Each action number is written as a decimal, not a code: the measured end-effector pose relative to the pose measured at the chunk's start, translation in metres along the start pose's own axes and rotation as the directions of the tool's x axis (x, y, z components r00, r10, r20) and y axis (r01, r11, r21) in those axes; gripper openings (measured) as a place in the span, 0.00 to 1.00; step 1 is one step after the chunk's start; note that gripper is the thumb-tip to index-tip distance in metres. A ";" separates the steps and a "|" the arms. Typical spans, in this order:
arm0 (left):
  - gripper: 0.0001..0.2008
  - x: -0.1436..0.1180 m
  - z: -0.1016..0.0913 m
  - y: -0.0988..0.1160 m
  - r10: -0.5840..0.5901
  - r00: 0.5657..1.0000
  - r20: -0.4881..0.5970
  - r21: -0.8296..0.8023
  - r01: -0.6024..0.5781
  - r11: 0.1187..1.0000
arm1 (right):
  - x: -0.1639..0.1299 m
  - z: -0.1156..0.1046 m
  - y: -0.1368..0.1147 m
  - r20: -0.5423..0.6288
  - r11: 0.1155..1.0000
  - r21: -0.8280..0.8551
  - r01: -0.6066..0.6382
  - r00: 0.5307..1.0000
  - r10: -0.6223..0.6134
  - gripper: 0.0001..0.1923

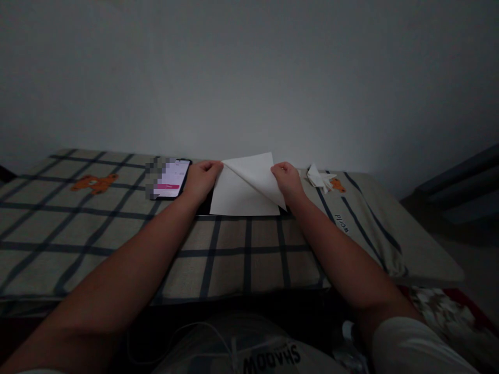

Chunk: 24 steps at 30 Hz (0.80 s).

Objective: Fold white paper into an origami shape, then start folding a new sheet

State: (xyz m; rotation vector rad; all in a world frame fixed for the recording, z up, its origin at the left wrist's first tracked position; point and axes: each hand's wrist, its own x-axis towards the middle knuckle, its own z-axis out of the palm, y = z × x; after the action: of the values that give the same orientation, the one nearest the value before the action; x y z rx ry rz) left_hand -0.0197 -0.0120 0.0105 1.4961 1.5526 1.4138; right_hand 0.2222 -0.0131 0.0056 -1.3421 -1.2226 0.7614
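Observation:
Between my hands is a sheet of white paper (244, 192), partly folded over along a diagonal that runs from its upper left corner to its lower right. My left hand (202, 179) pinches the upper left corner with thumb and finger. My right hand (287, 181) is closed on the right edge of the turned-over flap, which stands slightly raised. Under the paper lies a dark flat thing, mostly hidden, with its edges showing at both lower corners. Just left of my left hand rests a phone (169, 179) with its screen lit.
A checked cloth (230, 254) with bear prints covers the table against a pale wall (249, 78). A folded white paper piece (320, 179) lies right of my right hand. Below on the right are a clear plastic object (349, 348) and a heap of whitish scraps (448, 311).

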 end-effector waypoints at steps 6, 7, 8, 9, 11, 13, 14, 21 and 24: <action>0.15 -0.003 0.001 0.004 -0.048 0.999 -0.019 -0.028 0.048 0.998 | 0.000 -0.003 -0.003 0.002 0.999 -0.036 0.018 1.000 -0.018 0.08; 0.15 -0.003 0.001 0.004 -0.040 0.999 -0.022 -0.024 0.039 0.999 | 0.000 -0.003 -0.001 0.002 1.000 -0.027 0.016 1.000 -0.016 0.08; 0.14 -0.003 0.001 0.004 -0.027 0.999 -0.023 -0.017 0.026 0.999 | 0.000 -0.002 0.000 0.005 1.000 -0.016 0.015 1.000 -0.015 0.08; 0.13 -0.003 0.001 0.004 -0.015 1.000 -0.023 -0.009 0.015 1.000 | 0.000 -0.001 0.001 0.006 1.000 -0.007 0.012 1.000 -0.012 0.08; 0.12 -0.002 0.000 0.003 -0.005 1.000 -0.026 0.004 0.005 1.000 | 0.001 0.000 0.002 0.007 1.000 0.007 -0.001 1.000 0.001 0.08; 0.12 -0.001 0.000 0.002 -0.008 1.000 -0.029 0.011 0.008 1.000 | 0.001 0.000 0.002 0.007 1.000 0.017 -0.023 1.000 0.022 0.08; 0.12 -0.001 0.000 0.001 -0.011 1.000 -0.030 0.013 0.011 1.000 | 0.001 0.000 0.002 0.006 0.999 0.019 -0.032 0.999 0.032 0.08; 0.11 -0.001 0.001 -0.001 0.004 1.000 -0.029 0.013 -0.004 1.000 | 0.001 0.002 0.002 -0.008 0.999 0.008 -0.032 0.999 0.032 0.08; 0.11 -0.001 0.001 0.000 0.007 0.999 -0.051 0.062 -0.003 0.998 | 0.001 0.004 0.003 -0.019 1.000 0.016 -0.013 1.000 0.013 0.08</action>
State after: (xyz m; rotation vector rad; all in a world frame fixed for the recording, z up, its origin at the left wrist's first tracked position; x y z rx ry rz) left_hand -0.0181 -0.0126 0.0100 1.5115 1.6388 1.4291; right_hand 0.2193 -0.0110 0.0019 -1.3425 -1.1919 0.7645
